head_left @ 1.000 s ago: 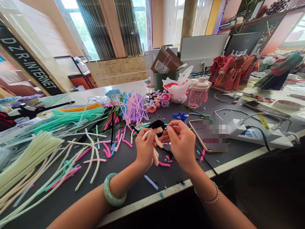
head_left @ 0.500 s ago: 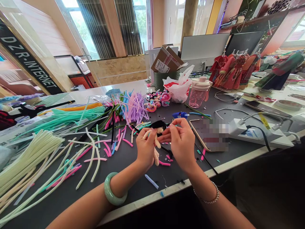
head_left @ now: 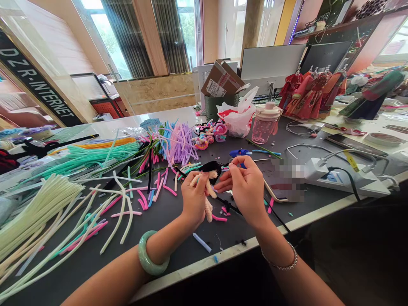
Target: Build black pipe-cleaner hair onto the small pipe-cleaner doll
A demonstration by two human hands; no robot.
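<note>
a person handles a small black-and-cream piece above the near middle of a dark counter, the left hand clamped on its cream part, the right hand with thumb and finger together, apparently pinching a thin black strand at the piece's right side. a tug stronger than the left hand's hold could pull the strand loose or twist the piece; a tight squeeze could flatten its soft pile. a black cord passes beneath the right hand toward the near edge, where a wrist might snag it. just beyond that hand, partly hidden by it, lies a blue glue gun; knuckles swinging far could knock it, and whether it is hot cannot be told. a phone crowds the right hand's outer side, with a power strip and its cables farther right. cut scraps litter the near counter and could cling to the pile. pale stems sprawl at left, purple stems stand far, and a bag and cup limit room beyond.
</note>
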